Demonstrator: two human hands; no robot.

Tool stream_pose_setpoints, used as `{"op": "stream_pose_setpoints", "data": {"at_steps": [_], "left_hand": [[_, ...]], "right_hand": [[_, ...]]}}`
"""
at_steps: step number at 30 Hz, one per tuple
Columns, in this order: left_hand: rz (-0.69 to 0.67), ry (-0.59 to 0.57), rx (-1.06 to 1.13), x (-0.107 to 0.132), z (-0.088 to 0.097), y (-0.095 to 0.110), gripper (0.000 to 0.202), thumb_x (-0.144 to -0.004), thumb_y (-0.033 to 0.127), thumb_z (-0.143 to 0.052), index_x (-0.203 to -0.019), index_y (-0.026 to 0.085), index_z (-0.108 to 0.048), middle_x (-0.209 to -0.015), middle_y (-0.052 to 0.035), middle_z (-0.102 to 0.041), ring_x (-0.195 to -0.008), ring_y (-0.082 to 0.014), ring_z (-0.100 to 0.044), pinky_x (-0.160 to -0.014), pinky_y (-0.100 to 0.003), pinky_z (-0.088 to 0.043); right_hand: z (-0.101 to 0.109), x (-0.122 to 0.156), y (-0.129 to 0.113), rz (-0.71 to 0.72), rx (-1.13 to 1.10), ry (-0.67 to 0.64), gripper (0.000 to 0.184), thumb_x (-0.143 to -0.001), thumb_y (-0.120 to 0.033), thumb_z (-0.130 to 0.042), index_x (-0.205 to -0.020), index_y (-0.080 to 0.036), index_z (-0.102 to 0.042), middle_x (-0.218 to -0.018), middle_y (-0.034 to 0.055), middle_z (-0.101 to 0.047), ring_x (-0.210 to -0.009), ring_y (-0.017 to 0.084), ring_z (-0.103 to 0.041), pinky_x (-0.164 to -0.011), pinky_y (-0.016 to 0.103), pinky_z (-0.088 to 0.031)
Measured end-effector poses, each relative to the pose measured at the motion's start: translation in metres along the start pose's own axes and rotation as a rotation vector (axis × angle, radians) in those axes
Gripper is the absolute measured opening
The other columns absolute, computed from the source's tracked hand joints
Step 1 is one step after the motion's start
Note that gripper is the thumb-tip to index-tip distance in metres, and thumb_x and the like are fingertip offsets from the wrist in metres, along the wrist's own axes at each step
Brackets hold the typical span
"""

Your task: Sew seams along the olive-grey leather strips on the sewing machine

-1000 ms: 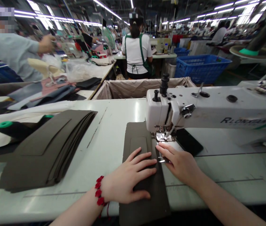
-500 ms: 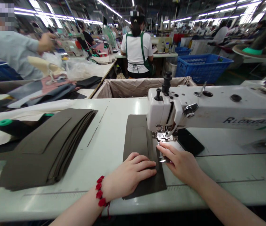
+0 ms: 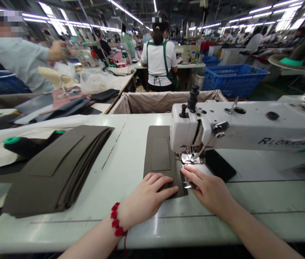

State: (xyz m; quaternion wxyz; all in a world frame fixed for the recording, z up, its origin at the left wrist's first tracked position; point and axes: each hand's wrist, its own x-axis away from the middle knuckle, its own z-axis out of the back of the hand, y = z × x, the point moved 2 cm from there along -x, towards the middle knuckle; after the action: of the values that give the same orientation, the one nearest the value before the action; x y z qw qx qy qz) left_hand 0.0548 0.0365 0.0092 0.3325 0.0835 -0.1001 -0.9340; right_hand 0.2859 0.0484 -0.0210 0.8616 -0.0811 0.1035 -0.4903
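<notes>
A dark olive-grey panel (image 3: 161, 154) with a rectangular patch on it lies flat on the table, its right edge beside the presser foot of a white sewing machine (image 3: 249, 124). My left hand (image 3: 148, 196) rests on the panel's near part, palm down with fingers spread. Close to the metal needle plate (image 3: 192, 158), my right hand (image 3: 209, 190) has its index and middle fingers stretched out at the panel's right edge. Small thread snips (image 3: 188, 185) are tucked in that hand, only their blade tips showing. The needle is hard to make out.
A stack of similar panels (image 3: 52, 169) lies at left, with a black thread cone (image 3: 19, 146) behind it. A black phone (image 3: 219, 166) lies beneath the machine arm. Beyond the table are a cloth-lined bin (image 3: 152, 104), a blue crate (image 3: 233, 81) and co-workers.
The panel has slid away from me along the machine, and its near edge has moved forward. My left hand has shifted slightly with it; my right hand stays near the needle plate.
</notes>
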Motion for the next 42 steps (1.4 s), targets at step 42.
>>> {"op": "stream_pose_setpoints", "data": {"at_steps": [42], "left_hand": [[0.275,0.094,0.053,-0.007,-0.012,-0.014,0.059,-0.099,0.047,-0.04,-0.15,0.025,-0.021,-0.157,-0.0053,-0.024,-0.145,-0.0237,-0.016,-0.119,-0.05,-0.014]], "right_hand": [[-0.005,0.001,0.002,0.041,0.025,0.043,0.06,-0.086,-0.013,-0.048,-0.142,-0.033,-0.042,-0.147,0.0003,-0.044,-0.098,0.02,-0.066,-0.079,0.034,-0.057]]}}
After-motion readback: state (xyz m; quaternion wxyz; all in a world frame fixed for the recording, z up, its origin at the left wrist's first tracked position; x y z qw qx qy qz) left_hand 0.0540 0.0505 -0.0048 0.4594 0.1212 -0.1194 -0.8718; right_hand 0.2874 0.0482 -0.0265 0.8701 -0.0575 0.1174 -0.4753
